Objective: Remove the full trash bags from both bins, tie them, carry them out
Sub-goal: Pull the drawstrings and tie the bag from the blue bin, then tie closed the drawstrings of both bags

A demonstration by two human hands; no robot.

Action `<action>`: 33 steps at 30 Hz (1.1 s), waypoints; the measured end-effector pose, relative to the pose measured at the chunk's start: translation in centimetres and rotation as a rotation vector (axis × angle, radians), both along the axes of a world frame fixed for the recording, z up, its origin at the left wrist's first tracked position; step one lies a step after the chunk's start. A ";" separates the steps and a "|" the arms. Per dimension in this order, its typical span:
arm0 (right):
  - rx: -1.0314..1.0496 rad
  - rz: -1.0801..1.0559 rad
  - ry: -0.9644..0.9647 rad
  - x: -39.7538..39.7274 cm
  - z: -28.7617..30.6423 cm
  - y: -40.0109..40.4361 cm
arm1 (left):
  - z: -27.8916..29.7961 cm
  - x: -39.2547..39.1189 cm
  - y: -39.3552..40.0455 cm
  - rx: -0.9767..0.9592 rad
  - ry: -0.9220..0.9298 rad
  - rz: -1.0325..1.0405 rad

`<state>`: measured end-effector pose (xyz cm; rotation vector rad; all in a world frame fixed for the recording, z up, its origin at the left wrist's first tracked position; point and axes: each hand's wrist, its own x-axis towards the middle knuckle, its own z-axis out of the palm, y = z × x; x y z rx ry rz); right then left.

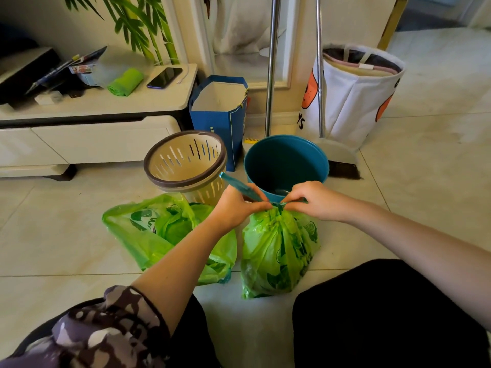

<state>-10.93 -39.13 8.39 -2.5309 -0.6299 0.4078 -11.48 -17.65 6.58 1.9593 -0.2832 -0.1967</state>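
Pinching the gathered neck of a green trash bag [276, 251], the hands meet close together just above it: the left hand [235, 207] has its fingers curled round a teal drawstring strip [240, 186] that runs up and away to the left, and the right hand [316, 199] nips the other end of the tie on the opposite side of the knot. That bag stands upright on the tiled floor [425, 195] directly beneath both hands, its top bunched tight. A second green trash bag [148, 235] lies slumped on the floor under and to the left of the left forearm, its mouth loose and untied. Just beyond the left hand stands a cream slotted bin [186, 162] with a brown rim, tilted slightly toward the viewer and unlined. Just beyond the right hand stands a teal bin [285, 163], also unlined, its near rim partly hidden by the hands. Farther off behind the bins are a blue paper bag [218, 112], two metal poles [272, 67], a dustpan with a broom [342, 158], and a white fabric basket [356, 96]. Well away to the left of the hands, a low desk [111, 102] carries a green roll of bags [126, 82] and a phone [164, 77].
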 end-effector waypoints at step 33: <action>-0.277 0.076 0.030 1.2 0.2 2.4 | 4.1 3.6 9.4 0.419 0.521 -0.006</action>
